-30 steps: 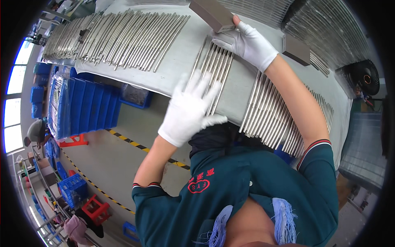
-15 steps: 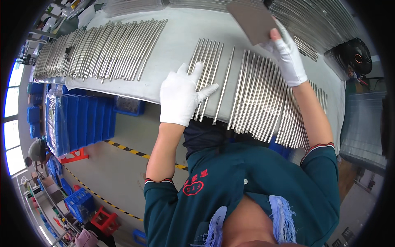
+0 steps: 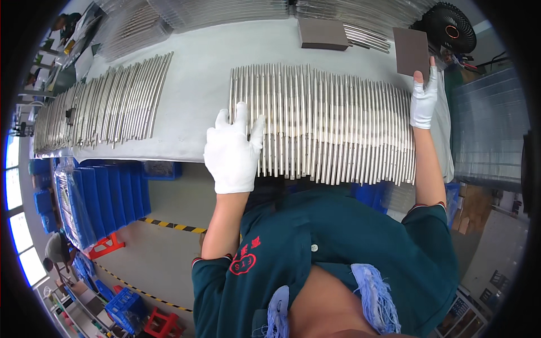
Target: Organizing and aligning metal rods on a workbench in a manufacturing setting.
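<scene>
My left hand (image 3: 232, 155), in a white glove with bare fingertips not evident, lies with fingers spread at the left end of a row of slim metal rods (image 3: 315, 124). The rods stand side by side across the table, nearly parallel, their near ends past its front edge. At the row's right end, my right hand (image 3: 424, 104) grips a flat brown rectangular pad (image 3: 411, 49) by its lower edge, thumb in front. That glove leaves the thumb and a fingertip bare. The pad is raised near the far right corner.
A second group of metal rods (image 3: 121, 104) lies at the left. Along the back are a brown block (image 3: 323, 35), a few more rods (image 3: 369, 39) and clear plastic trays (image 3: 225, 16). A black fan (image 3: 447, 28) stands far right. Blue crates (image 3: 107, 200) are stacked below left.
The rods under my hands have come together from separate groups into one close row. My right hand has moved right with the brown pad. The head view has shifted too.
</scene>
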Motion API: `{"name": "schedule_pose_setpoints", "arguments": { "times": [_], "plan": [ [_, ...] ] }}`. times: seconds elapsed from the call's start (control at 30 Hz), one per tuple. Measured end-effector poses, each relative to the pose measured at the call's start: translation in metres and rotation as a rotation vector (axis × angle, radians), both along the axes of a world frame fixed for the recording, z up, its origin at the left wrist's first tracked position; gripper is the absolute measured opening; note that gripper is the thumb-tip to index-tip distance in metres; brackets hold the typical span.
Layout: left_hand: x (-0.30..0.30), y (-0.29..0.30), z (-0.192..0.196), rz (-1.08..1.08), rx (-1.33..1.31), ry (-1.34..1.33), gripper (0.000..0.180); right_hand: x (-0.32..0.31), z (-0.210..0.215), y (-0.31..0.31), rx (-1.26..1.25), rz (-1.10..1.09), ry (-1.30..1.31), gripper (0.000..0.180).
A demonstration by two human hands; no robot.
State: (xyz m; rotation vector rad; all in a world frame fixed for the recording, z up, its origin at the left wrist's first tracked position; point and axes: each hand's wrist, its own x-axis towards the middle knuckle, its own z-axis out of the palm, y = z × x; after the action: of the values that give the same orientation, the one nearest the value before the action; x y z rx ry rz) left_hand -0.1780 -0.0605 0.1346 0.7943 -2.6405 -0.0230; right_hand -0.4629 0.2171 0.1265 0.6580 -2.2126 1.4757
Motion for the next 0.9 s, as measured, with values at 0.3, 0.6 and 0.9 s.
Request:
{"name": "schedule_pose_setpoints", "arguments": {
  "times": [0.3,0.6,0.9],
  "plan": [
    [0.008,-0.017,0.001,-0.098,0.029,0.001,0.04,0.007,-0.003,-0.012,0.044,0.069,-0.012,0.067],
    [-0.003,-0.049,-0.004,-0.481,0.18,-0.08,0.073,-0.035,-0.005,0.019,-0.428,-0.13,-0.084,0.059],
    [-0.031,-0.008,0.0,-0.614,0.117,-0.231,0.093,-0.037,-0.006,0.019,-0.343,-0.21,-0.069,0.057]
  ]
}}
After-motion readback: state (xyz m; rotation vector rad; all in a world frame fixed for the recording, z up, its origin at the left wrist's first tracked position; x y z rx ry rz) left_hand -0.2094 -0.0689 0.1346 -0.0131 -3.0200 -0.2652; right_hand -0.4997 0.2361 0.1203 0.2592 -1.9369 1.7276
